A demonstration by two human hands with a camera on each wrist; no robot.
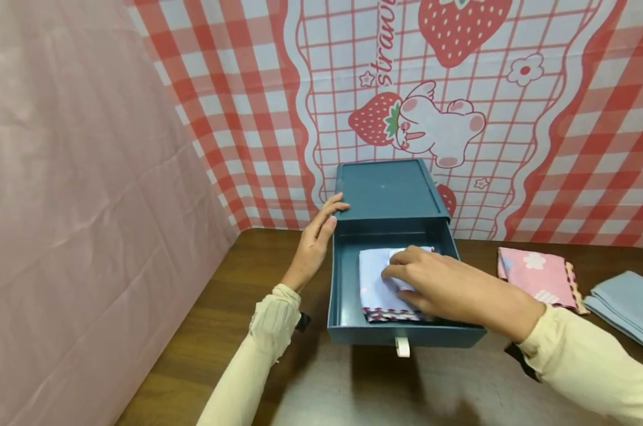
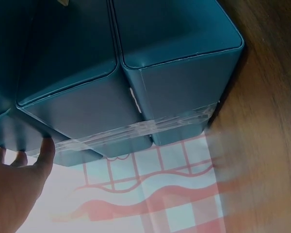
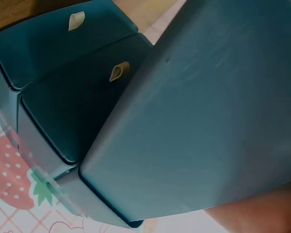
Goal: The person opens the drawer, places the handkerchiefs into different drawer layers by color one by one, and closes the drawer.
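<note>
A dark teal drawer unit (image 1: pixel 385 189) has its top drawer (image 1: pixel 348 336) pulled out. Inside that drawer lies a folded pale blue cloth (image 1: pixel 373 283) with dark red stitched trim along its front edge. My right hand (image 1: pixel 428 281) is over this cloth, fingers loosely bent and fingertips right at its surface; the hand covers the cloth's right part. My left hand (image 1: pixel 315 239) rests against the unit's upper left edge with fingers extended. In the left wrist view, the left hand (image 2: pixel 14 187) touches the unit's side. The drawer wall (image 3: pixel 199 111) fills much of the right wrist view.
To the right lie a folded pink cloth (image 1: pixel 537 275) with a white flower and a folded light blue cloth (image 1: pixel 633 305). Lower drawers with fabric pull tabs (image 3: pixel 119 72) are closed. Clear tape (image 2: pixel 145 127) crosses the unit's side. A strawberry-print curtain (image 1: pixel 257 118) hangs behind.
</note>
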